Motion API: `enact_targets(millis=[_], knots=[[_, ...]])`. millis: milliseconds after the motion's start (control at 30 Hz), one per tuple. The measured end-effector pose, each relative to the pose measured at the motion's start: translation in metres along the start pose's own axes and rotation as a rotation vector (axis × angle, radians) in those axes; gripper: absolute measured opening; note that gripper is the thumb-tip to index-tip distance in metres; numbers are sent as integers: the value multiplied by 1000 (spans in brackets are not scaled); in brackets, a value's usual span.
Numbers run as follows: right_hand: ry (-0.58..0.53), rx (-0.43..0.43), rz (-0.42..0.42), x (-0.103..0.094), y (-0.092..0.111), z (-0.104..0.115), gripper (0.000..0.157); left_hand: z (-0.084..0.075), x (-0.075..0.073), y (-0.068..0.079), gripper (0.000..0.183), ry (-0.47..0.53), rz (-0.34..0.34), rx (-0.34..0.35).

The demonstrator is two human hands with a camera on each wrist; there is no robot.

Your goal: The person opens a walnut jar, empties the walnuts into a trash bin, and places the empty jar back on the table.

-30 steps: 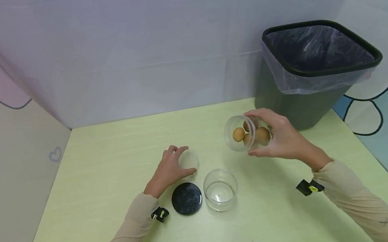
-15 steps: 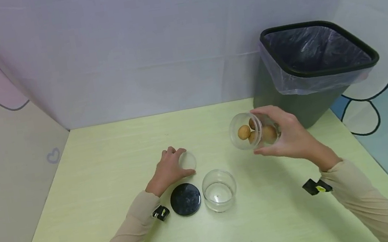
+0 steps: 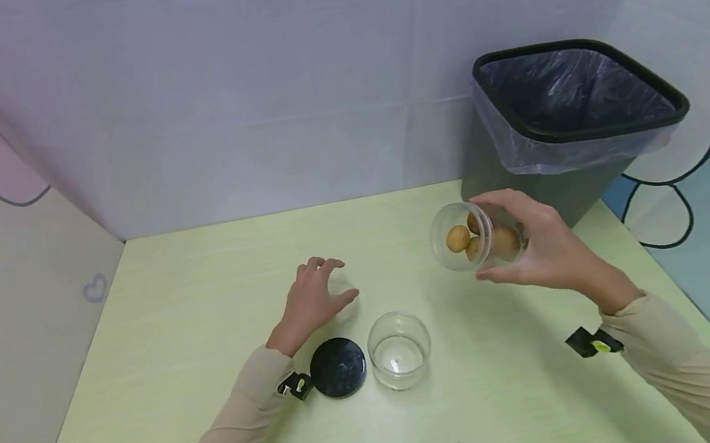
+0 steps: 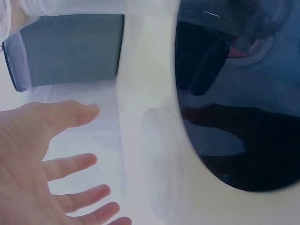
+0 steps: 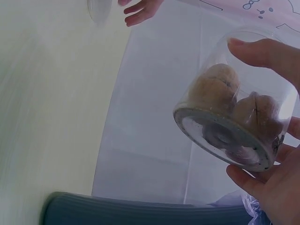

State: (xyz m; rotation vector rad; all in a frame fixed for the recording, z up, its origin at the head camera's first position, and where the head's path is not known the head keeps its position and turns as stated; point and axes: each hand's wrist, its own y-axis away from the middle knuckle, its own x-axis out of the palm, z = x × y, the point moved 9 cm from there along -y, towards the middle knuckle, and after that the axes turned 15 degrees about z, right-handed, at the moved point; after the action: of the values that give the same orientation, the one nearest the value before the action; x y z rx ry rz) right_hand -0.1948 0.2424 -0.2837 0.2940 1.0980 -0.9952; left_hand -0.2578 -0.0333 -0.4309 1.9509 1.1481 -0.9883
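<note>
In the head view my right hand (image 3: 546,251) grips a clear jar (image 3: 452,257), tilted with its mouth to the left, above the table. Several round brown, nut-like things (image 5: 215,89) lie inside it; their exact kind I cannot tell. My left hand (image 3: 311,299) has its fingers spread and holds nothing. Just by its thumb, a faint clear round disc (image 4: 161,168) lies on the table, partly hidden by the hand in the head view. Nearer the body are a glossy black round lid (image 3: 338,368) and, right beside it, a second clear jar (image 3: 401,366) standing upright.
A grey bin (image 3: 531,189) with a black rim and a clear plastic liner stands at the back right, close behind the right hand. White sheeting (image 3: 278,111) rises along the table's back edge. The pale table (image 3: 221,286) extends to both sides.
My left fingers have opened away from the clear disc, which stays on the table. The right hand has shifted slightly right with the tilted jar.
</note>
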Motion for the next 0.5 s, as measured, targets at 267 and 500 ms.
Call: enact_targets(millis=[267, 500], knots=[[27, 5, -14, -9, 5, -3, 99, -22, -19, -2, 45, 172, -75, 99], [54, 26, -50, -25, 12, -9, 100, -45, -37, -3, 40, 278, -162, 231]])
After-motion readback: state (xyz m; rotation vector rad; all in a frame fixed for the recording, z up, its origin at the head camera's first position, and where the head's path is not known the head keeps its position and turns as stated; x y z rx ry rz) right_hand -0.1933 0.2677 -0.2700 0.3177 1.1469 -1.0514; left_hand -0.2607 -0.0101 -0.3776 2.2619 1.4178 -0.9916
